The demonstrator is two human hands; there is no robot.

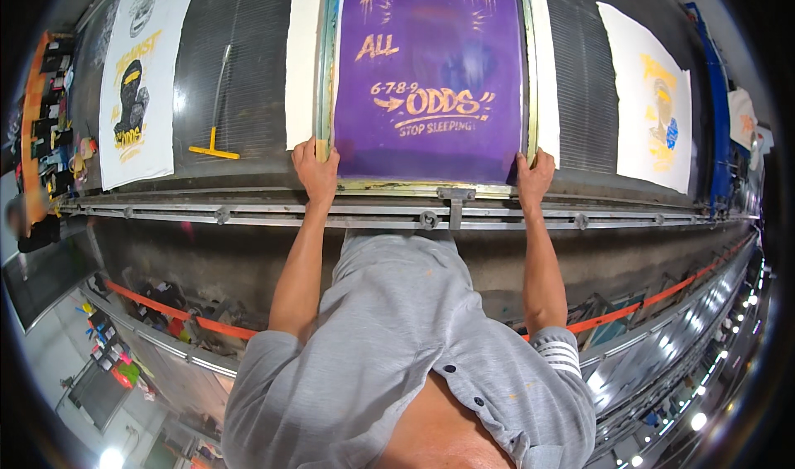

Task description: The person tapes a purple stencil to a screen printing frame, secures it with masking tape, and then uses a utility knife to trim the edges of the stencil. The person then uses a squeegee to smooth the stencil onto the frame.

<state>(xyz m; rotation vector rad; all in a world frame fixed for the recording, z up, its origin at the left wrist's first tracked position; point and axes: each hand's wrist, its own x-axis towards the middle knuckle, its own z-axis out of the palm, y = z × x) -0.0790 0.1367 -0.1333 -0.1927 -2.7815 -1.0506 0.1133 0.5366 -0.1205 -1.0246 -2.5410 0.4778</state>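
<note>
A screen printing frame [328,72] with a purple, lettered mesh [431,158] lies over white fabric [302,72] on the long dark table. My left hand [317,171] is closed round the frame's near left corner. At the near right corner my right hand [534,175] grips the opposite side rail. Both forearms reach forward over the metal rail at the table's near edge. A small metal bracket [455,208] sits at the middle of the frame's near edge, between my hands. The fingertips are partly hidden by the frame and the backs of my hands.
Left of the frame, a yellow-headed tool with a long handle [215,142] rests on the dark table [248,22]. Printed white fabric pieces lie farther left [157,154] and at the right [642,138]. A metal rail [373,218] runs along the near edge.
</note>
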